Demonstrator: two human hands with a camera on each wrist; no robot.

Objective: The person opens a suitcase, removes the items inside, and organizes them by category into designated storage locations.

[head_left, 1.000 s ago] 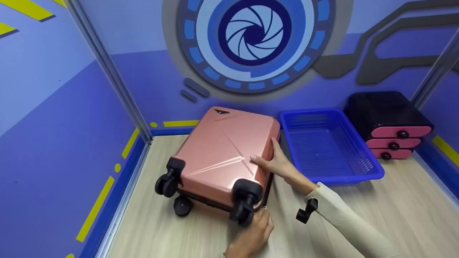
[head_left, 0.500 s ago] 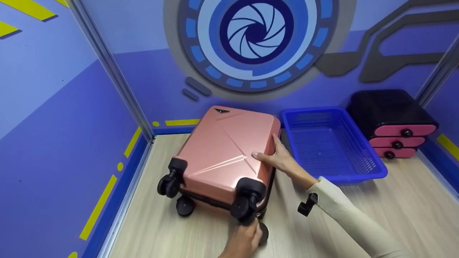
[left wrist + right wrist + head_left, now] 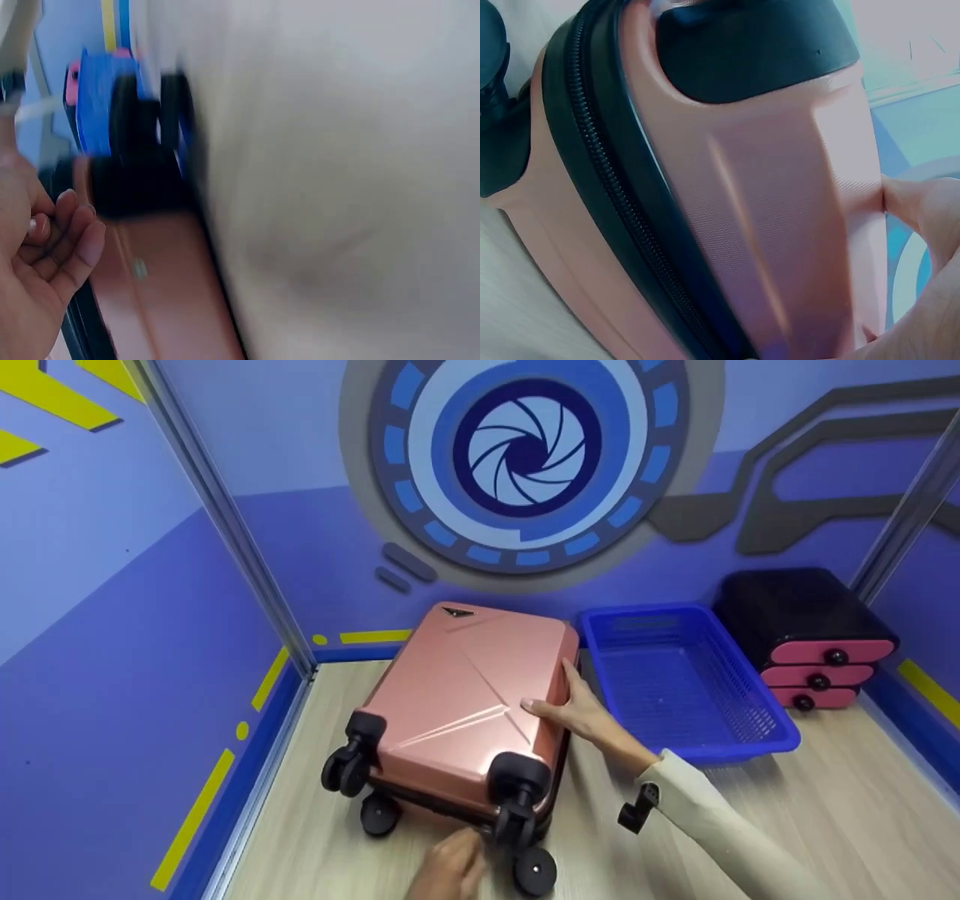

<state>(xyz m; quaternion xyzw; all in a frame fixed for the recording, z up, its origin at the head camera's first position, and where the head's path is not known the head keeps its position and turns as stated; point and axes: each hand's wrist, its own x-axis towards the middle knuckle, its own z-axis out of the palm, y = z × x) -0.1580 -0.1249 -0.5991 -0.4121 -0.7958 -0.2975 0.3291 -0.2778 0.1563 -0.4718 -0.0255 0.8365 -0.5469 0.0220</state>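
A pink hard-shell suitcase (image 3: 465, 690) lies flat, its black wheels towards me. My left hand (image 3: 450, 864) is low at its near end beside the right wheels, fingers curled by the zipper seam. In the left wrist view the fingers of that left hand (image 3: 45, 259) are bent together in a pinch, with a small light bit between them; the zipper pull itself is mostly hidden. My right hand (image 3: 581, 709) rests on the suitcase's right edge, thumb straight on the top face, fingers extended along the side. The black zipper (image 3: 615, 180) runs along that side in the right wrist view.
Right of the suitcase stands a blue plastic basket (image 3: 600, 690). Behind it at the right is a small black cabinet (image 3: 810, 604) with pink drawers. Blue patterned panels (image 3: 150, 660) wall the wooden tabletop (image 3: 637, 847) at the left and back.
My left hand has moved left along the suitcase's near end, from the right corner past the right wheels. The right hand stays on the edge. The head view has shifted slightly.
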